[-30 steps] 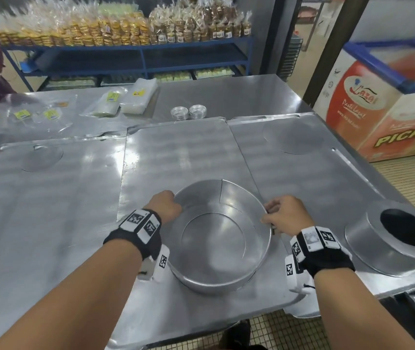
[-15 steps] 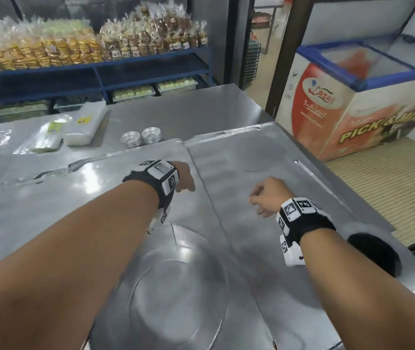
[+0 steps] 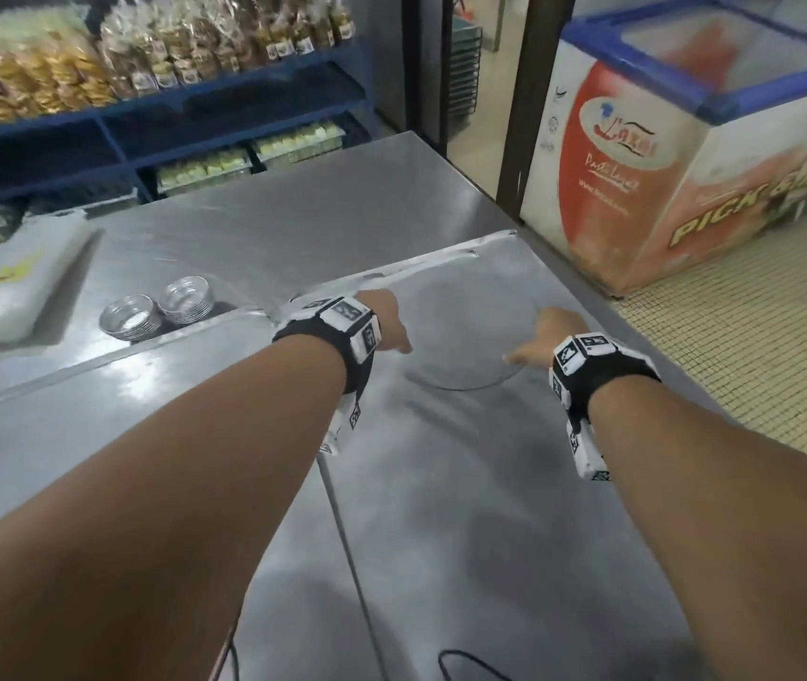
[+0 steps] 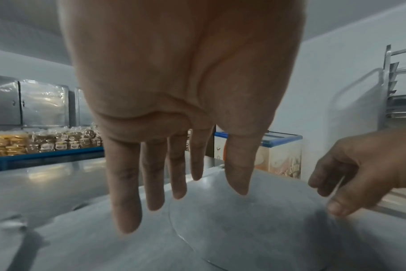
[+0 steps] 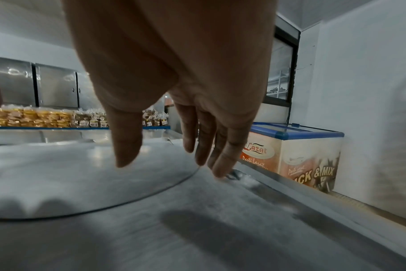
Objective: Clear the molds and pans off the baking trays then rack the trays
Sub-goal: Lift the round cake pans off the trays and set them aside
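Note:
A flat round metal disc [image 3: 465,336] lies at the far end of the right baking tray [image 3: 489,508]. My left hand [image 3: 391,326] hovers at the disc's left edge, fingers straight and pointing down at the tray in the left wrist view [image 4: 174,192], holding nothing. My right hand [image 3: 534,341] is at the disc's right edge, fingers extended and loosely bent; its fingertips [image 5: 220,170] are just past the disc's rim [image 5: 186,177]. The middle tray [image 3: 121,459] lies beside the right one, under my left forearm.
Two stacks of small foil cups [image 3: 131,314] [image 3: 187,292] and a pack of plastic bags [image 3: 13,282] lie on the steel table beyond the trays. A chest freezer [image 3: 686,164] stands right of the table. A tray rack [image 4: 401,82] shows at the right.
Both hands have let go of the deep round pan near the front edge and reached forward to the flat disc on the right tray. The view has turned right; the pan is out of sight.

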### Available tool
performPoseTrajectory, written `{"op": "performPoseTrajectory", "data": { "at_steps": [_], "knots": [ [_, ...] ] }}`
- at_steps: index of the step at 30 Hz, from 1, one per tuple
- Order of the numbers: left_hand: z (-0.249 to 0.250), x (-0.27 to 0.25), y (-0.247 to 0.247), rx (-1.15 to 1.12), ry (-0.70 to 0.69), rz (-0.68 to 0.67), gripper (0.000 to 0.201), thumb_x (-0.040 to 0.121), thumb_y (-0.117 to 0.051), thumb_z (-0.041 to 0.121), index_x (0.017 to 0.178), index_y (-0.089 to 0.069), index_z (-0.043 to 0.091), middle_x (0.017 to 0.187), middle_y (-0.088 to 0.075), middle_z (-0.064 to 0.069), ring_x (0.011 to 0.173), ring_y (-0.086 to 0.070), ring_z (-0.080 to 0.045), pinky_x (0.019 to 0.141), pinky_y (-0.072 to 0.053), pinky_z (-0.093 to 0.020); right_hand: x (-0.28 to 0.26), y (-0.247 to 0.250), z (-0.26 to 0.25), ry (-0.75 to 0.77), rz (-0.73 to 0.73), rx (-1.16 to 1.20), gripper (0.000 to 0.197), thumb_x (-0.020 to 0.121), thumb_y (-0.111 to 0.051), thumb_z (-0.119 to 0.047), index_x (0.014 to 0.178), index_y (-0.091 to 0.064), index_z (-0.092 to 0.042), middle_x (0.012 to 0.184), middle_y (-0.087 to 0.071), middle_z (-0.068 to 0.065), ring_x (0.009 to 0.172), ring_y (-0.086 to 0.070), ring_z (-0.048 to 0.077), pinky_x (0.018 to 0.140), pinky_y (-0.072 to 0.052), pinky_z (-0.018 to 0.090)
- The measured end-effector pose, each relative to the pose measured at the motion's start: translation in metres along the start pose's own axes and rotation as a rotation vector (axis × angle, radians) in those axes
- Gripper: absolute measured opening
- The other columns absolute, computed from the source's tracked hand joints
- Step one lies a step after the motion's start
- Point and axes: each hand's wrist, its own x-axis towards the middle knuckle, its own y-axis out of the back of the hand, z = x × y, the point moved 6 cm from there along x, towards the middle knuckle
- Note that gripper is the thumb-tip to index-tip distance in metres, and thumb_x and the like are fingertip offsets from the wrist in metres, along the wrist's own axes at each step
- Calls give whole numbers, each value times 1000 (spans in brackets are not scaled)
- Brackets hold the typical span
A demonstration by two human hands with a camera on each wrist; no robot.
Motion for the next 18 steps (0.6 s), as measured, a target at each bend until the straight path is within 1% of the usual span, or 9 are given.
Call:
{"op": "performPoseTrajectory", "data": {
  "at_steps": [2,4,6,8,9,12,14,16,18],
  "knots": [
    [1,21,-14,-30,17,-3,63,81,-79,44,129,-58,9,134,-59,-8,122,-56,-28,88,-44,-32,20,-1,-1,36,53,-23,79,63,-85,-54,123,-59,-9,121,-65,11,117,-59,30,102,-45,40],
    [0,36,-27,-71,41,-10,65,74,-84,47,119,-55,11,128,-58,-9,117,-57,-28,82,-42,-30,36,-5,-1,32,86,-38,99,50,-87,-60,127,-52,-9,123,-61,14,119,-55,33,100,-46,41],
    [-1,45,-38,-96,69,0,81,62,-91,49,121,-51,10,126,-54,-11,118,-54,-30,87,-46,-33,48,-11,0,12,51,5,125,42,-90,-61,140,-34,-8,131,-53,17,128,-45,39,103,-43,45],
    [-1,51,-46,-116,85,36,95,51,-94,52,122,-48,11,124,-49,-11,120,-49,-32,95,-48,-42,57,-15,1,8,11,55,140,39,-94,-57,148,-19,-12,138,-48,17,135,-38,41,107,-40,47],
    [-2,52,-49,-121,95,56,99,49,-95,52,124,-47,10,125,-47,-11,121,-46,-32,96,-47,-42,60,-14,0,11,10,64,144,38,-95,-55,150,-16,-14,140,-47,17,136,-37,40,108,-40,46],
    [-8,57,-56,-135,129,97,111,48,-95,53,134,-41,7,132,-43,-12,124,-41,-33,99,-42,-41,62,-8,-3,13,42,71,145,35,-97,-49,150,-15,-15,141,-45,16,135,-37,38,107,-40,46],
    [-10,56,-57,-171,142,104,121,46,-96,52,139,-34,6,134,-40,-12,125,-39,-34,100,-42,-43,59,-5,-5,10,59,108,145,37,-98,-43,151,-13,-13,145,-39,17,138,-34,37,110,-37,46],
    [-11,54,-56,-207,174,129,132,44,-96,52,147,-24,10,136,-35,-12,127,-40,-35,103,-44,-44,53,0,-7,24,78,172,146,39,-100,-37,152,-12,-9,152,-29,16,141,-30,34,115,-32,41],
    [-14,45,-48,-269,209,202,125,49,-95,47,146,-23,15,136,-33,-11,123,-44,-32,105,-45,-41,41,10,-10,52,113,224,139,40,-100,-30,150,-19,-8,152,-27,15,140,-33,31,114,-30,36]
  ]
}}
